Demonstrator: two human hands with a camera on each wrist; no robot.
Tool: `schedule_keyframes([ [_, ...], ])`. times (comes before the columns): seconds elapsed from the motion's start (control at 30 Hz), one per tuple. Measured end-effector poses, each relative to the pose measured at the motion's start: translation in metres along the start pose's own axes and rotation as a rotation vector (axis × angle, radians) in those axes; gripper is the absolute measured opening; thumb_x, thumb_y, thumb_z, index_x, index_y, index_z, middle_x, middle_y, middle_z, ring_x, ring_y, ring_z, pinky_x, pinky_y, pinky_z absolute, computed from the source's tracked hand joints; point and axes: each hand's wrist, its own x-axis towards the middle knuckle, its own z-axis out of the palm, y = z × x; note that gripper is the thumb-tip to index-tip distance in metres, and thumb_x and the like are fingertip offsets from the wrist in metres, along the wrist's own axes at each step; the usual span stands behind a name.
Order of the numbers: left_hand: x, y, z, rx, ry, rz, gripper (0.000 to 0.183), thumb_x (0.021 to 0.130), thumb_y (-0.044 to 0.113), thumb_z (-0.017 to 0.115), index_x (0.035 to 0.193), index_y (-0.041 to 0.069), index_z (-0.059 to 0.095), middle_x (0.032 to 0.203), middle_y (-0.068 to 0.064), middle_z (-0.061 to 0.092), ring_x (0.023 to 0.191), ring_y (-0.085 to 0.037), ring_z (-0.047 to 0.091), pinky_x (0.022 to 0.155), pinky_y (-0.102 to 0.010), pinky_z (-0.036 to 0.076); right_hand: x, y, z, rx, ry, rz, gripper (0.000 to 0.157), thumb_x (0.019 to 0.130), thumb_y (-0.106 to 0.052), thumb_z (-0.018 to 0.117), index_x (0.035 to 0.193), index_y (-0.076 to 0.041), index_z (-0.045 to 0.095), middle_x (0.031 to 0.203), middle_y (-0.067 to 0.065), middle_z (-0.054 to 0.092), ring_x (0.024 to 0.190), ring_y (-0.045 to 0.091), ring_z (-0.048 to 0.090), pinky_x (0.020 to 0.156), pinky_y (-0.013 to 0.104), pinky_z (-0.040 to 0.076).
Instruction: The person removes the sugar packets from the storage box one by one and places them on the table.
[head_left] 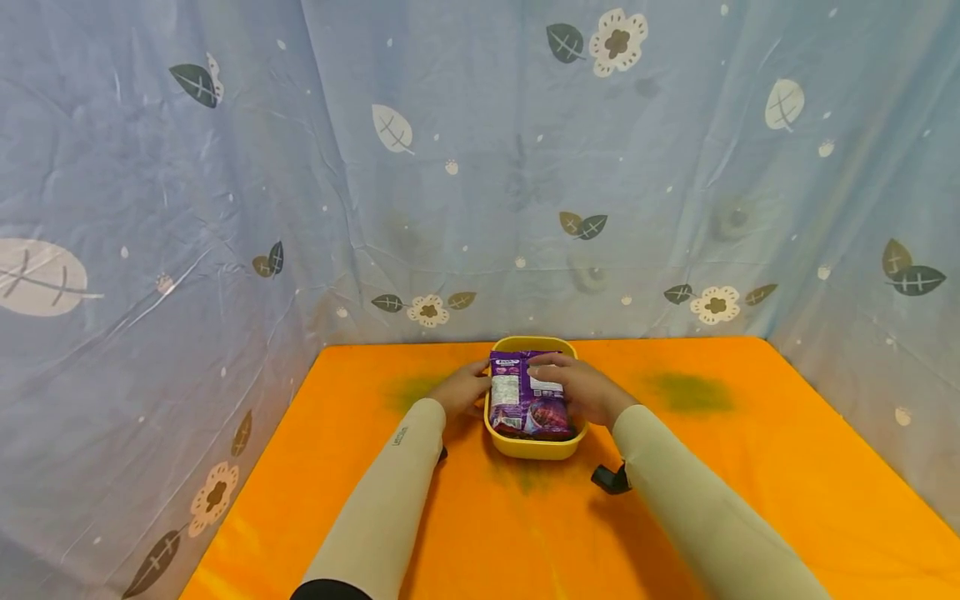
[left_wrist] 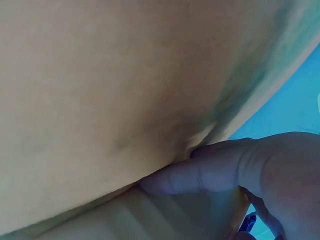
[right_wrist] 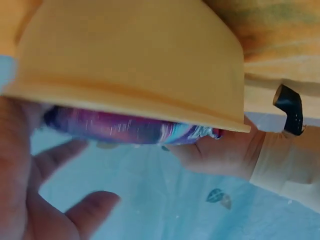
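A purple printed snack packet (head_left: 529, 400) lies in a yellow plastic container (head_left: 534, 450), its top standing above the rim. In the right wrist view the packet (right_wrist: 125, 127) bulges past the container's rim (right_wrist: 135, 107). My left hand (head_left: 461, 390) grips the container's left side at the rim; its thumb (left_wrist: 200, 170) lies along the wall in the left wrist view, and other fingertips are hidden. My right hand (head_left: 581, 387) reaches over the right rim, fingers stretched over the packet. Its fingers (right_wrist: 92, 207) look spread and loosely bent in the right wrist view.
An orange cloth (head_left: 487, 533) covers the table beneath the container. Blue leaf-and-flower curtains (head_left: 480, 208) hang behind it and on both sides. A black wrist-mounted piece (head_left: 611, 479) sticks out by the right sleeve (head_left: 697, 492).
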Motion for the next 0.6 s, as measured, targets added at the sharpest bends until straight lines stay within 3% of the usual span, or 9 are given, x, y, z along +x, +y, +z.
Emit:
schedule_keyframes([
  [0.2, 0.002, -0.003, -0.001, -0.012, -0.022, 0.003, 0.061, 0.094, 0.042, 0.058, 0.150, 0.035, 0.033, 0.139, -0.005, 0.048, 0.106, -0.024, 0.058, 0.073, -0.044, 0.055, 0.000, 0.010, 0.007, 0.078, -0.091, -0.011, 0.051, 0.092, -0.013, 0.066, 0.140, -0.021, 0.050, 0.135, 0.018, 0.043, 0.103, 0.035, 0.061, 0.083, 0.047, 0.051],
  [0.33, 0.004, -0.004, -0.003, -0.017, -0.026, 0.007, 0.060, 0.094, 0.041, 0.058, 0.149, 0.036, 0.034, 0.138, -0.005, 0.049, 0.112, -0.024, 0.055, 0.074, -0.043, 0.055, 0.003, 0.013, 0.009, 0.036, -0.055, -0.042, 0.051, 0.089, -0.007, 0.068, 0.136, -0.023, 0.055, 0.135, 0.016, 0.042, 0.098, 0.034, 0.064, 0.079, 0.046, 0.053],
  [0.6, 0.002, -0.004, -0.002, 0.002, -0.017, -0.002, 0.059, 0.093, 0.043, 0.057, 0.148, 0.038, 0.035, 0.141, -0.002, 0.046, 0.118, -0.026, 0.052, 0.073, -0.043, 0.055, 0.002, 0.013, 0.009, -0.023, -0.023, -0.037, 0.052, 0.086, -0.010, 0.072, 0.133, -0.029, 0.057, 0.136, 0.016, 0.040, 0.095, 0.033, 0.064, 0.077, 0.046, 0.054],
])
